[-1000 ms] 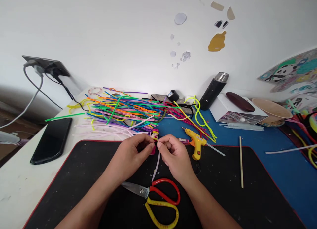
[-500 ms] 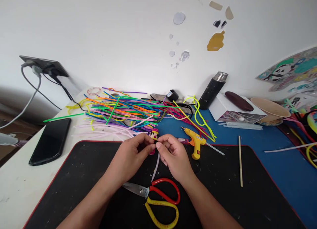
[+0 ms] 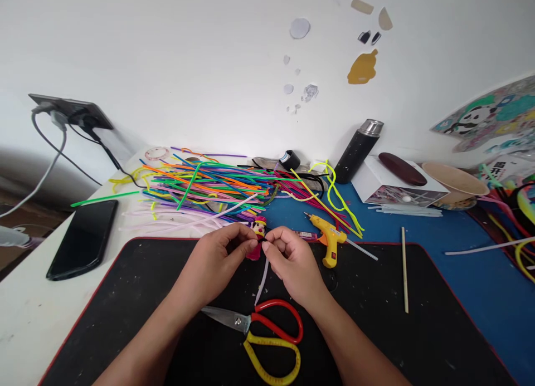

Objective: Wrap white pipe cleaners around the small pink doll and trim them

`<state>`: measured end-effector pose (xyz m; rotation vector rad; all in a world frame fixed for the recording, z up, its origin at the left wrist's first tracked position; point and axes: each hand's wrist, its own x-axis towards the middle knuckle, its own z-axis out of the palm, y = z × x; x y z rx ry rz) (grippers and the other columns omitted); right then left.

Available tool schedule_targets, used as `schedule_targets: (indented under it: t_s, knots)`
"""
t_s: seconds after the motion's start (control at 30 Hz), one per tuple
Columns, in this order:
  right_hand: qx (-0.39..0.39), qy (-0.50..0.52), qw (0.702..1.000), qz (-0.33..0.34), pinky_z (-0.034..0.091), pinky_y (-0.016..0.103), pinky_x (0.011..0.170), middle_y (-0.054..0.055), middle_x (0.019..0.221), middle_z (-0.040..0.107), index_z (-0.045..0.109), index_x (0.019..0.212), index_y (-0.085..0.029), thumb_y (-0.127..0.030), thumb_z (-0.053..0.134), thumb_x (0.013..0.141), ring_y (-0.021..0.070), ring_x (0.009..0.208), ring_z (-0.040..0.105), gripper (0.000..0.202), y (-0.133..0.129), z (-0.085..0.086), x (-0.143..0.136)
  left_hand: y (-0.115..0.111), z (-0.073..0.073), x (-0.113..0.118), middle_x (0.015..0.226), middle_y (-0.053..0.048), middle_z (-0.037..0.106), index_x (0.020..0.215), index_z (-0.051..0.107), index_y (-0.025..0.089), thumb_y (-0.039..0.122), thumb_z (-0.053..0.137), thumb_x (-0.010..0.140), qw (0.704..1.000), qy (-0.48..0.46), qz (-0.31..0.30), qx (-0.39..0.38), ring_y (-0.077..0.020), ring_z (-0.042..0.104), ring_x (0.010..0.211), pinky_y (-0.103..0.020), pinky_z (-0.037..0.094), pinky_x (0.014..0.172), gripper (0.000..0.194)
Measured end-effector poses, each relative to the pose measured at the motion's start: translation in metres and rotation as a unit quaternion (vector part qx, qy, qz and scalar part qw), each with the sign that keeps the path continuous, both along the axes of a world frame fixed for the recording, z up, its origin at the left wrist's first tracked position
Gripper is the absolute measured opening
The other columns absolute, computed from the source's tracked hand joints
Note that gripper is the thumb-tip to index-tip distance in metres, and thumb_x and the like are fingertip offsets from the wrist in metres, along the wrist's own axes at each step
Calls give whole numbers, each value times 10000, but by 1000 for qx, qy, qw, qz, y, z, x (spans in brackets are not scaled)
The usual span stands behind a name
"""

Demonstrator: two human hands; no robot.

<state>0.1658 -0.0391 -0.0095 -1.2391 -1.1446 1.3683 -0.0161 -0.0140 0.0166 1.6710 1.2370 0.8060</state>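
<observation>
My left hand (image 3: 228, 258) and my right hand (image 3: 290, 260) meet near the middle, each with thumb and fingers pinched on a small black piece (image 3: 262, 240) between them. Just behind the fingertips is a little doll (image 3: 258, 225) with a red and yellow hat, a pale face and a pink-red lower part; my hands partly hide it. A pale strip (image 3: 262, 283) lies below my right fingertips. Scissors (image 3: 239, 322) with one red and one yellow handle rest open on the black mat (image 3: 359, 330), nearer to me.
Colourful pipe cleaners (image 3: 200, 180) are heaped behind my hands. A yellow glue gun (image 3: 331, 242) and a wooden stick (image 3: 404, 272) lie to the right. A black phone (image 3: 86, 238) is on the left. Further back stand a dark flask (image 3: 355, 152) and a white box (image 3: 371, 180).
A dark piece now shows between my fingertips, where a thin yellowish bit showed before. More of the doll's pink-red lower part is visible. The whole view has shifted slightly.
</observation>
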Motion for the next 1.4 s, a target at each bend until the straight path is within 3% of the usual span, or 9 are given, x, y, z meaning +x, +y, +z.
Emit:
schedule_targets:
  t_s: [0.17,0.37,0.53,0.8,1.27,1.4]
  knots:
    - [22,-79,997,10,252,260,497,-99,594,396,609,855,-226,-315,671,895,115,524,348,115,0,7,1,0,2,-1,879,-9,804,987,785,240,377,640,963,1000,13,-9,-7,-196,701,785,-266,515,731,201]
    - [61,-156,986,7,311,271,534,-88,604,452,607,894,-233,-278,631,930,128,537,423,63,-2,3,0,-2,8,2,766,9,765,828,750,232,417,635,941,998,46,-20,-25,-186,666,715,-262,466,671,245]
    - [80,-155,985,5,333,268,539,-79,627,477,608,931,-237,-316,613,982,135,550,452,94,-2,-3,-2,-3,4,3,751,8,731,832,715,219,452,619,953,999,25,-3,-41,-178,640,708,-257,458,661,279]
    - [84,-164,983,7,325,251,523,-93,609,446,594,894,-233,-295,616,945,124,534,436,83,-2,-4,-3,-6,2,5,750,20,718,827,702,226,439,589,970,998,56,6,-20,-164,611,690,-255,419,626,281]
    - [116,-276,954,-13,344,243,516,-75,608,518,609,912,-236,-271,592,937,131,522,506,47,-3,-6,-4,-6,-2,6,732,27,710,822,692,225,458,599,956,997,66,14,-28,-162,622,674,-262,432,647,284]
    - [122,-258,958,-12,377,239,534,-69,627,553,634,1004,-231,-292,601,960,139,551,549,82,-3,-6,-5,-7,-3,6,756,22,722,845,697,227,471,605,957,998,59,23,-31,-165,636,687,-266,444,659,285]
